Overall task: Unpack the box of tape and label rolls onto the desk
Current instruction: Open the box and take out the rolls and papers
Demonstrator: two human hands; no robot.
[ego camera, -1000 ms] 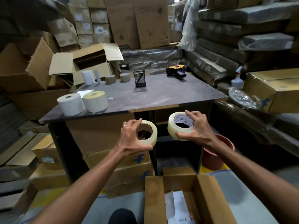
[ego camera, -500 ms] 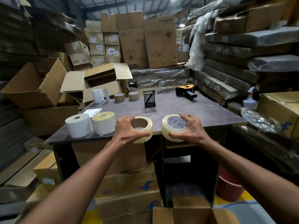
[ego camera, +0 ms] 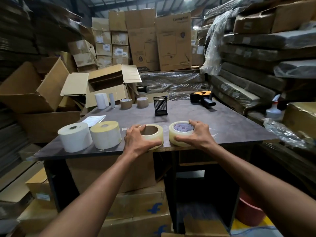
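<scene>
Two clear tape rolls lie flat at the front edge of the dark desk (ego camera: 230, 124). My left hand (ego camera: 136, 142) grips the left tape roll (ego camera: 156, 135), thumb at its front and fingers over its far rim. My right hand (ego camera: 196, 135) grips the right tape roll (ego camera: 179, 134), which has a printed core label. To their left stand a white label roll (ego camera: 74, 136) and a yellowish label roll (ego camera: 106, 134). Only a corner of the source box (ego camera: 172, 234) shows at the bottom edge.
At the desk's back stand two small white rolls (ego camera: 100, 100), two brown tape rolls (ego camera: 125, 103), a black mesh pen holder (ego camera: 160, 107) and a tape dispenser (ego camera: 202, 98). A paper sheet (ego camera: 93, 120) lies behind the label rolls. Cardboard boxes and wrapped stacks surround the desk.
Both hands carried the tape rolls up from above the box and set them down on the desk's front edge. The camera tilted upward, so the box dropped out of sight.
</scene>
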